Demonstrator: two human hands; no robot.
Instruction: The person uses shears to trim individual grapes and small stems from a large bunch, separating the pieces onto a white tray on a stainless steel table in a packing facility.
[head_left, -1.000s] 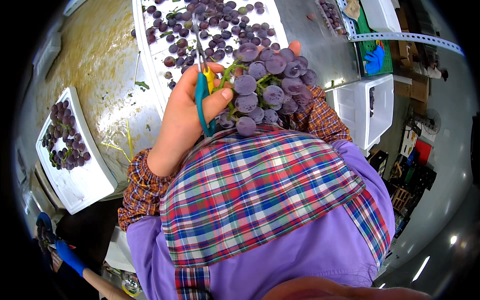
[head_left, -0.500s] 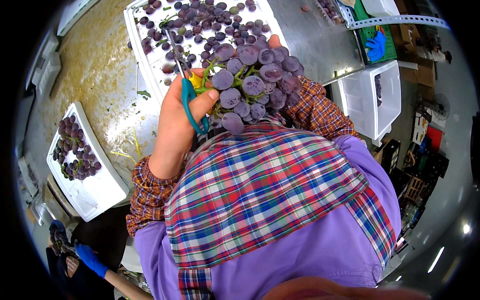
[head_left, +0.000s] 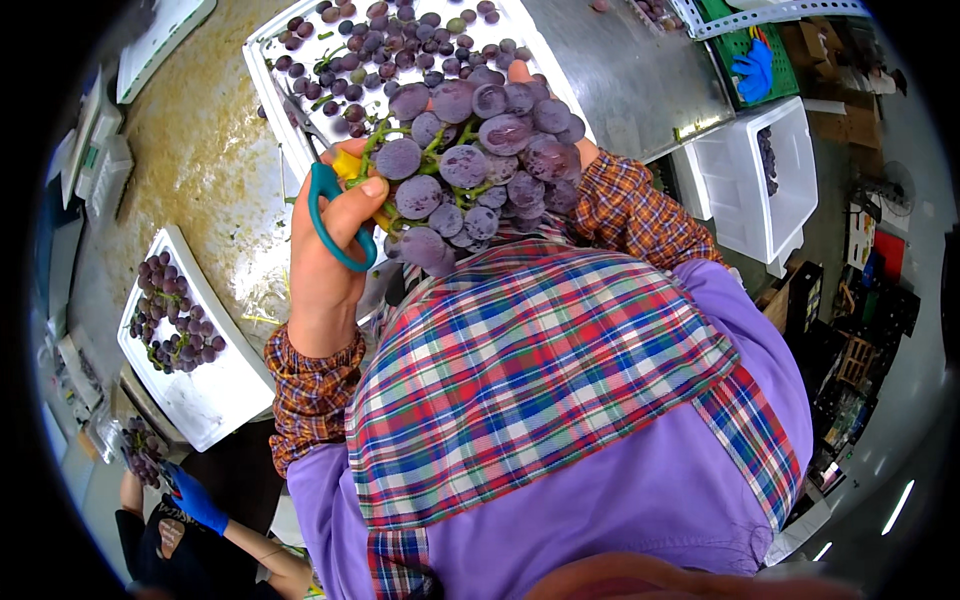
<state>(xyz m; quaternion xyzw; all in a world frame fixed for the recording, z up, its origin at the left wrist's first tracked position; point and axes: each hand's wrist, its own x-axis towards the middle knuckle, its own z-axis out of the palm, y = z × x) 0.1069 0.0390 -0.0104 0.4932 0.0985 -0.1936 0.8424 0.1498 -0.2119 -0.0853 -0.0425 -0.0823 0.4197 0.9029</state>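
A large bunch of purple grapes (head_left: 463,166) with green stems hangs between my hands, close in front of my chest. My left hand (head_left: 328,262) pinches its stem end between thumb and fingers. The same hand carries scissors (head_left: 316,215) with teal handles, their blades pointing away over the tray edge. Something yellow (head_left: 346,164) shows by the left fingers. My right hand (head_left: 588,152) cradles the bunch from behind and below; only a fingertip and the hand's edge show. Beyond the bunch, a white tray (head_left: 262,92) holds many loose grapes.
Left on the stained metal table (head_left: 205,120) stands a white tray (head_left: 215,400) with another bunch. At right are a white bin (head_left: 745,225) and a green crate (head_left: 718,28) with a blue glove (head_left: 752,72). A co-worker's blue-gloved hand (head_left: 198,500) is at lower left, near grapes.
The bunch and my left hand with the scissors have shifted left, and the blades have swung further left. More of the co-worker and their grapes shows at lower left.
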